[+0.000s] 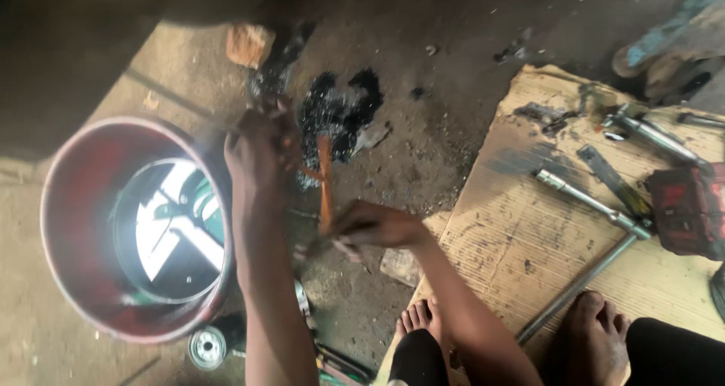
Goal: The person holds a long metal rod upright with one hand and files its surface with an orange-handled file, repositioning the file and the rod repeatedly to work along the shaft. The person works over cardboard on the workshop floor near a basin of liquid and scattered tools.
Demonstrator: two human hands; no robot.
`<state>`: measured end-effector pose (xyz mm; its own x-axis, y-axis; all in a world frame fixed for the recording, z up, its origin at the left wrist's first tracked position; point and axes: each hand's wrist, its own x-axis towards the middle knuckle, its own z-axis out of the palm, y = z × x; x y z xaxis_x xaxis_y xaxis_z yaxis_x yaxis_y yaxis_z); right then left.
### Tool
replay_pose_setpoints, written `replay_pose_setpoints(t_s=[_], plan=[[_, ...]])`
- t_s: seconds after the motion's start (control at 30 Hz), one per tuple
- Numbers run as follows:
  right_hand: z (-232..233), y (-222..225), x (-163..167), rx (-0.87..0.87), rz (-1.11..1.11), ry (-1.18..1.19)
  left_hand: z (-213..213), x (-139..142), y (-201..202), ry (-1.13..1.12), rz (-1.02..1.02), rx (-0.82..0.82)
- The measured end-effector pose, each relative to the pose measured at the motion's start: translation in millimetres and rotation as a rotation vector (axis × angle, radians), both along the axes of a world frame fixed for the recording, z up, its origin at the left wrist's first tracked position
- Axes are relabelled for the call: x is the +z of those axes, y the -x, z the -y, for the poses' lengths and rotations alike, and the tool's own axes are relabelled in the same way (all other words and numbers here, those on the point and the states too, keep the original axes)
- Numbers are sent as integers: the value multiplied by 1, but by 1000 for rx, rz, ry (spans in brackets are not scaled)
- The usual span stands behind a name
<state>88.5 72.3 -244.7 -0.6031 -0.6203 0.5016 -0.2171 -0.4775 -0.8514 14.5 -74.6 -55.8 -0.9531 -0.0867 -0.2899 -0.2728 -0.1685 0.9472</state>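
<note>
- We see our left hand (260, 146) raised above the dirt floor (423, 144), fingers curled shut around something blurred — what it grips we cannot tell.
- Our right hand (374, 227) is closed on the lower end of an orange-handled tool (325, 182), which stands nearly upright between the two hands.
- Just behind the tool lies a black oily patch (340, 106), near the floor's far edge.
- A red bucket (72, 227) with dark liquid sits beside our left forearm.
- To the right, a cardboard sheet (513, 235) carries metal wrenches (593, 201) and a red box (689, 208) — our bare feet (596, 325) rest on its near edge.
</note>
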Motion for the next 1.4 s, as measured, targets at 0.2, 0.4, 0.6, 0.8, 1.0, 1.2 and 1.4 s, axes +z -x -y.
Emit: replay_pose_setpoints(t_s=[0.2, 0.4, 0.6, 0.8, 1.0, 1.2, 1.4], plan=[[-10, 26, 16, -151, 511, 406, -6, 0, -1, -104, -3, -18], [53, -20, 24, -156, 806, 65, -8, 9, -1, -179, 0, -62], [34, -36, 32, -48, 956, 581, -11, 7, -1, -154, -15, -25], [20, -21, 58, -674, 608, -107, -9, 12, -1, -57, -11, 8], [34, -19, 46, -650, 704, -23, -11, 22, -11, -32, -12, -17], [42, -23, 22, -412, 847, -103, -8, 35, -17, 64, 14, 5], [31, -21, 35, -614, 322, -802, -14, 41, -15, -44, -48, -54]])
